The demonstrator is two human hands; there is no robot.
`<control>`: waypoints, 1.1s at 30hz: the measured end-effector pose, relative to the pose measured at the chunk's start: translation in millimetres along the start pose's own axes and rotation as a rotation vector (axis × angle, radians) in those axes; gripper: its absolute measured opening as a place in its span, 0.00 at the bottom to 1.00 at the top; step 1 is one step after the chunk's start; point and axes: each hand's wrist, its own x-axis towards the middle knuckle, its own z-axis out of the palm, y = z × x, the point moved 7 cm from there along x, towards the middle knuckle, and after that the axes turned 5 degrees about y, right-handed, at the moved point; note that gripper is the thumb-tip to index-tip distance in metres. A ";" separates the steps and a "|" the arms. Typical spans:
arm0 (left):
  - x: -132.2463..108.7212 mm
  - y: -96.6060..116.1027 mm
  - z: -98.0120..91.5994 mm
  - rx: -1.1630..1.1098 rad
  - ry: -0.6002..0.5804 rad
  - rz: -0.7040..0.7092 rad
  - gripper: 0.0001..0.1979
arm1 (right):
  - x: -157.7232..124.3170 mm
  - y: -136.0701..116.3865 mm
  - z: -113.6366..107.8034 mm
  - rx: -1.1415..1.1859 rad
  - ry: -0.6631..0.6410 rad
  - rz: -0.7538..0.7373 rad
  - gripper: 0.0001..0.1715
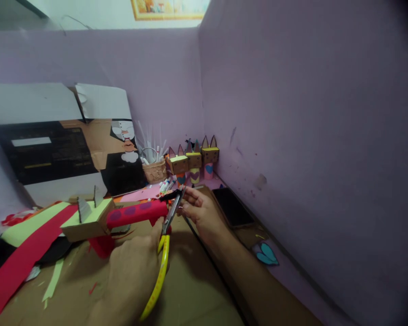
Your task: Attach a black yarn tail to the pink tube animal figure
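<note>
Yellow-handled scissors (pixel 166 244) stand aslant in the middle, blades pointing up and away. My left hand (pixel 132 267) is closed round their handles. My right hand (pixel 202 210) is at the blade tips, thumb and fingers pinched together; what lies between them is too small to make out. A small black piece (pixel 170 195) lies by the blade tips. Left of the scissors, a red tube with purple spots (pixel 136 213) joins a cardboard box head (pixel 88 222) with pointed ears. More red paper (pixel 102 246) shows beneath the head.
Red and pale green paper strips (pixel 30 249) cover the left side. Behind stand several box-headed figures (pixel 194 160), a woven basket (pixel 155 172) of sticks and painted cardboard (pixel 54 145). A phone (pixel 233 207) and blue heart cutout (pixel 267 254) lie along the right wall.
</note>
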 end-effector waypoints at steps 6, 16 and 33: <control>-0.2 0.8 2.5 -0.002 0.006 0.015 0.29 | -1.1 -1.3 1.4 0.011 -0.003 0.000 0.24; 11.2 -5.5 23.1 -0.097 0.000 0.001 0.34 | -0.6 -0.5 2.7 0.028 0.010 0.022 0.26; 6.1 7.0 15.7 -0.493 0.077 0.275 0.10 | -0.8 2.5 1.4 0.004 -0.009 0.021 0.26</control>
